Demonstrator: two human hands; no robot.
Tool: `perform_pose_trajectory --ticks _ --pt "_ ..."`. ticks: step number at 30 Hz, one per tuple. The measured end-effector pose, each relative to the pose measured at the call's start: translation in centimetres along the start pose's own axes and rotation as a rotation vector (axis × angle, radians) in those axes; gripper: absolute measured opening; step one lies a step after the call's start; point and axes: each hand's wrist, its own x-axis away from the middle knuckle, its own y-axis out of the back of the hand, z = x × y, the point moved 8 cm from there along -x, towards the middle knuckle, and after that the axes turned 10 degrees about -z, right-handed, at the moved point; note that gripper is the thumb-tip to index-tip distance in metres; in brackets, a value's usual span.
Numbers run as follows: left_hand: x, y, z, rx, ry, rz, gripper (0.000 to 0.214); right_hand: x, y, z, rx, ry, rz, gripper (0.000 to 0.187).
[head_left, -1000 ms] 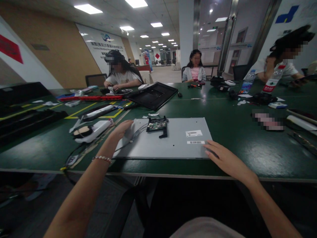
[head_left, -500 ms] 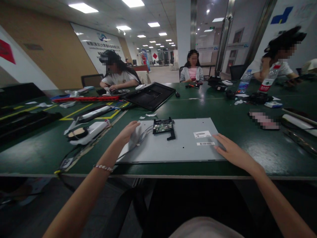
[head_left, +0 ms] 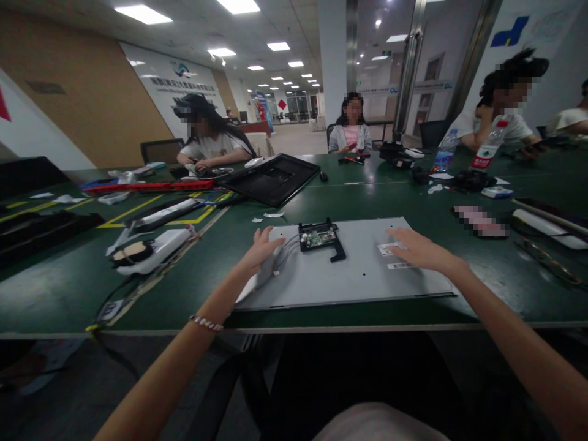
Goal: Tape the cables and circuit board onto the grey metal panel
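Observation:
A flat grey display panel [head_left: 312, 282] lies on the green table in front of me. It carries a small green circuit board [head_left: 319, 237] in a black bracket, with thin grey cables [head_left: 285, 250] running off to the left. My left hand [head_left: 264, 250] is at the panel's left edge, fingers apart and holding nothing; whether it touches the panel I cannot tell. Over the right part of the panel, my right hand [head_left: 420, 250] is stretched out open, partly covering a white label [head_left: 386, 249]. A second label [head_left: 399, 266] sits just below it.
A black monitor frame [head_left: 275, 177] lies beyond the panel. White parts [head_left: 158, 248] and cables are on the left. A phone [head_left: 480, 222], bottles [head_left: 487, 150] and a long white-and-black part [head_left: 546, 228] are on the right. Several people sit around the table.
The panel has shifted rightward under my hands. My right hand has gone from its right edge to above its surface; my left hand's fingers have spread at the left edge.

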Motion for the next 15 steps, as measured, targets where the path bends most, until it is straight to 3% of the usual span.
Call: perform_pose_trajectory --ticks 7,15 --pt "1.6 -3.1 -1.8 -0.079 -0.014 0.096 0.086 -3.9 -2.1 -1.8 0.082 -0.124 0.096 0.068" --pt "2.1 -4.6 -4.2 -0.114 -0.060 0.175 0.094 -3.5 -3.0 -3.5 0.164 -0.187 0.057 0.062"
